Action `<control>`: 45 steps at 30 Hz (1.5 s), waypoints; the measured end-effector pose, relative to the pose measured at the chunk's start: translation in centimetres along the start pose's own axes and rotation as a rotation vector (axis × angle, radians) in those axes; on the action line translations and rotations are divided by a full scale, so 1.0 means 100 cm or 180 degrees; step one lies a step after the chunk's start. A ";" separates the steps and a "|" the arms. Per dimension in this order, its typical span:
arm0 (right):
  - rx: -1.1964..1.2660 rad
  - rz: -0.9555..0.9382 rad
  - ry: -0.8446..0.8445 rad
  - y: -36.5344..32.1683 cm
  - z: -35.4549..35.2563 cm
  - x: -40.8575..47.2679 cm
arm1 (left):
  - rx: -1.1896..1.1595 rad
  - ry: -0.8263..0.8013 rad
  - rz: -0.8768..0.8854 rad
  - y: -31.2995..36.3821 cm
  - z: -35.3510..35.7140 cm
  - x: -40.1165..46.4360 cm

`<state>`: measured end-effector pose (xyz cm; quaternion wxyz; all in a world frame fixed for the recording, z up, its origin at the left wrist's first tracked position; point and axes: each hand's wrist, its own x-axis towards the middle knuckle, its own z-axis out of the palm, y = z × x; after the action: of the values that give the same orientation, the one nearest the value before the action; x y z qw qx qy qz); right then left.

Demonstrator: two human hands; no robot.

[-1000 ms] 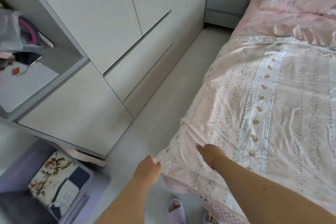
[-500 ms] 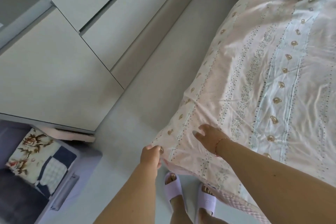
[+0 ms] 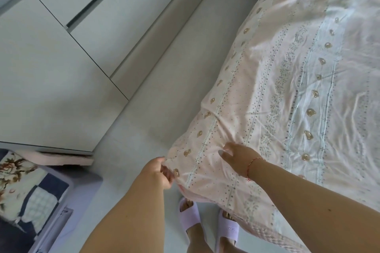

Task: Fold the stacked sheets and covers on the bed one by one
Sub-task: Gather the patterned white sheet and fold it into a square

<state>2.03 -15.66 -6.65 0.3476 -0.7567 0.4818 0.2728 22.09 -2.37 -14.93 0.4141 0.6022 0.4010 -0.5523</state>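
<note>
A pale pink cover (image 3: 287,92) printed with small bears and dotted stripes lies spread over the bed, its near corner hanging off the bed's left edge. My left hand (image 3: 159,171) pinches that corner at the edge. My right hand (image 3: 236,155), with a red string bracelet at the wrist, rests on top of the cover just right of the corner, fingers spread and slightly bent. A pink textured sheet (image 3: 265,230) shows beneath the cover at the bottom edge.
White wardrobe doors (image 3: 61,68) run along the left, with a strip of pale floor (image 3: 164,88) between them and the bed. A lilac storage bin (image 3: 30,201) with folded patterned fabric sits at the lower left. My feet in lilac slippers (image 3: 207,224) stand by the bed corner.
The view has tilted down and closer to the bed corner. My left hand keeps its pinch on the cover's corner; my right hand has slid slightly along the top of the cover.
</note>
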 end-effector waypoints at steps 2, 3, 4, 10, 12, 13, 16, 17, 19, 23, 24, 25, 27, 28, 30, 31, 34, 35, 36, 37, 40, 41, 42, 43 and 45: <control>0.0008 0.0018 0.0046 0.001 0.002 0.001 | -0.0011 -0.0071 0.0070 -0.003 0.002 0.004; 0.0011 0.0013 0.0073 0.001 0.002 0.001 | -0.0061 -0.0111 0.0108 -0.003 0.002 0.006; 0.0006 0.0009 0.0097 0.002 0.003 0.001 | -0.0093 -0.0122 0.0179 -0.002 0.002 0.006; 0.0028 0.0045 0.0114 0.006 0.007 0.002 | -0.1136 -0.0196 0.0586 0.013 0.005 0.020; 0.0054 0.0093 0.0050 0.004 0.006 0.001 | -0.1188 -0.0354 0.0683 0.023 0.010 0.006; 0.0118 0.0133 0.0032 0.003 0.004 0.001 | -0.1113 -0.0509 0.0745 0.030 0.014 -0.001; 0.0272 0.0192 0.0009 -0.003 -0.004 0.001 | -0.0403 -0.0871 0.1079 0.051 0.028 -0.033; 0.0390 0.0233 0.0088 -0.006 -0.009 0.001 | -0.0007 -0.1004 0.1366 0.055 0.034 -0.043; 0.0970 0.0347 0.0462 -0.014 -0.023 -0.001 | 0.0704 -0.1129 0.2023 0.053 0.049 -0.072; 0.1576 0.0012 0.1156 -0.041 -0.065 -0.017 | 0.1135 -0.1358 0.2555 0.037 0.065 -0.126; 0.1752 -0.0126 0.1229 -0.050 -0.074 -0.020 | 0.1122 -0.1405 0.2586 0.035 0.066 -0.133; 0.1984 -0.0280 0.1278 -0.059 -0.083 -0.024 | 0.1112 -0.1498 0.2602 0.033 0.069 -0.143; 0.2486 -0.0576 0.1221 -0.079 -0.100 -0.031 | 0.1001 -0.1690 0.2632 0.031 0.075 -0.162; 0.2823 -0.0686 0.1107 -0.090 -0.105 -0.034 | 0.0878 -0.1862 0.2640 0.029 0.078 -0.173; 0.3386 -0.0772 0.0799 -0.106 -0.112 -0.042 | 0.0769 -0.2218 0.2599 0.026 0.085 -0.188; 0.3578 -0.0744 0.0675 -0.110 -0.113 -0.047 | 0.0784 -0.2343 0.2526 0.025 0.087 -0.195; 0.3846 -0.0600 0.0379 -0.112 -0.111 -0.057 | 0.0727 -0.2204 0.2018 0.030 0.094 -0.210; 0.3815 -0.0568 0.0306 -0.112 -0.110 -0.059 | 0.0671 -0.1957 0.1806 0.033 0.096 -0.214; 0.3739 -0.0549 0.0254 -0.113 -0.108 -0.060 | 0.0647 -0.1709 0.1649 0.036 0.099 -0.214; 0.3690 -0.0554 0.0215 -0.114 -0.107 -0.060 | 0.0700 -0.1498 0.1579 0.040 0.101 -0.210; 0.3631 -0.0563 0.0139 -0.116 -0.103 -0.062 | 0.1083 -0.1078 0.1735 0.049 0.103 -0.192; 0.3589 -0.0573 0.0124 -0.115 -0.100 -0.062 | 0.1139 -0.1024 0.1866 0.050 0.102 -0.187; 0.3519 -0.0621 0.0133 -0.112 -0.098 -0.061 | 0.1149 -0.0971 0.2002 0.051 0.100 -0.183; 0.3450 -0.0685 0.0202 -0.109 -0.099 -0.063 | 0.1070 -0.0942 0.2185 0.051 0.099 -0.186; 0.3323 -0.0775 0.0523 -0.103 -0.108 -0.065 | 0.0760 -0.1181 0.2536 0.052 0.093 -0.195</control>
<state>9.78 -17.63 7.51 0.6675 -0.5526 0.4878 -0.1051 22.50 -13.38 4.39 0.5867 0.6440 -0.0094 -0.4909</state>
